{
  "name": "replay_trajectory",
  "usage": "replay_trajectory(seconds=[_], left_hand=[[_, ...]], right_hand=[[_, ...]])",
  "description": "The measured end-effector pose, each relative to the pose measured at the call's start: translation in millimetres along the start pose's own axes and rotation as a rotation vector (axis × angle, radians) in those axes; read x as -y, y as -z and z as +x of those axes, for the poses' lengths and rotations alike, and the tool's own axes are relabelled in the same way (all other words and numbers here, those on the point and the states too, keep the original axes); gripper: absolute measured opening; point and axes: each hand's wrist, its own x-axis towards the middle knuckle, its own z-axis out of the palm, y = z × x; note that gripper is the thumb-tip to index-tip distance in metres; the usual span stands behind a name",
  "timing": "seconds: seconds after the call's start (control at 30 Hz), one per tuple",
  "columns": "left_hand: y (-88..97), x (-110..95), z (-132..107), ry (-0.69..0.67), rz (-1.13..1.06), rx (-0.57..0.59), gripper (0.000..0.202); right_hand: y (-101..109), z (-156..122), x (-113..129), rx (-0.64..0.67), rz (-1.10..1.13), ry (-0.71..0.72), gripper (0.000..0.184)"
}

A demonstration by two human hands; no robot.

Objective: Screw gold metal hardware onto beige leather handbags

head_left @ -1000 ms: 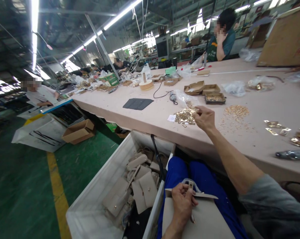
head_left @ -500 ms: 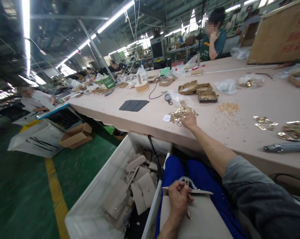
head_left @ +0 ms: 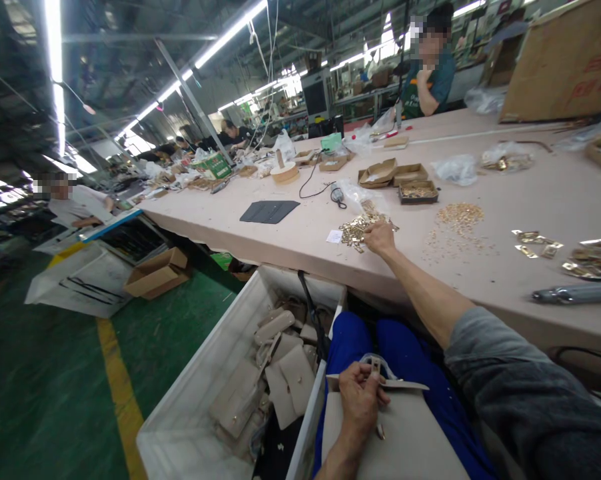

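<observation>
Gold fittings lie heaped under my right hand; whether its curled fingers hold one I cannot tell. My left hand clamps the beige bag.

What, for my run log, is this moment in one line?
left hand: grips bag on lap | right hand: on gold parts | parts lie on table
</observation>
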Motion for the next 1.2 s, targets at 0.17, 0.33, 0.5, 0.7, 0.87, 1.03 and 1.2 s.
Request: replay_trajectory(seconds=[0.17, 0.33, 0.5, 0.7, 0.87, 1.03, 1.2], left_hand=[[0.0, -3.6, -2.0, 0.011, 0.001, -0.009, 0.042], [0.2, -3.8, -0.3, 0.024, -0.015, -0.016, 0.042], [1.3, 1.4, 1.5, 0.023, -0.014, -0.025, 0.041], [1.8, 2.9, 3.3, 0.045, -0.007, -0.030, 0.039], [0.0, -1.2, 5.0, 0.056, 0.013, -0.019, 0.039], [-2.9, -2.9, 7.9, 0.049, 0.007, -0.005, 0.041], [-4.7, -5.4, 7.8, 0.051, 0.004, -0.004, 0.041]], right_hand=[[4.8, -1.5, 2.1, 0.018, -0.020, -0.009, 0.015], [19.2, -11.9, 15.0, -0.203, 0.274, -0.041, 0.021], [46.3, -79.5, 30.1, -0.119, 0.958, -0.206, 0.041], [70.2, -228.9, 14.2, 0.103, 0.952, -0.328, 0.035], [71.1, -315.2, -13.4, 0.232, 0.796, -0.421, 0.033], [71.1, -339.9, -22.4, 0.369, 0.851, -0.488, 0.039], [69.4, -333.4, -19.7, 0.388, 0.822, -0.485, 0.038]])
